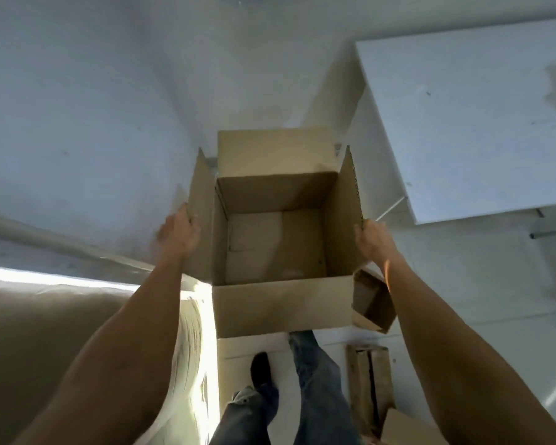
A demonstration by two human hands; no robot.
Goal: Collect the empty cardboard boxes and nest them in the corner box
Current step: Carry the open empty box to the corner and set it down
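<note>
The person stands over a large open brown cardboard box (272,239) that sits on the floor against the pale walls of the corner, with a white table (469,117) just to its right. The left hand (178,234) is curled around the near edge of the upright left flap, and the right hand (373,239) is closed on the near corner of the upright right flap; neither holds anything else. To do this step well, the person should probably spread both side flaps outward and keep them there, so the mouth is fully clear before any other box goes in (a flap that folds inward would catch an incoming box). The box looks empty: its bottom shows two pale inner flaps meeting at a seam, its far flap leans on the wall, and its near flap hangs down in front. A smaller open brown cardboard box (374,301) lies tilted at its right side, near the right forearm, a likely candidate for nesting.
</note>
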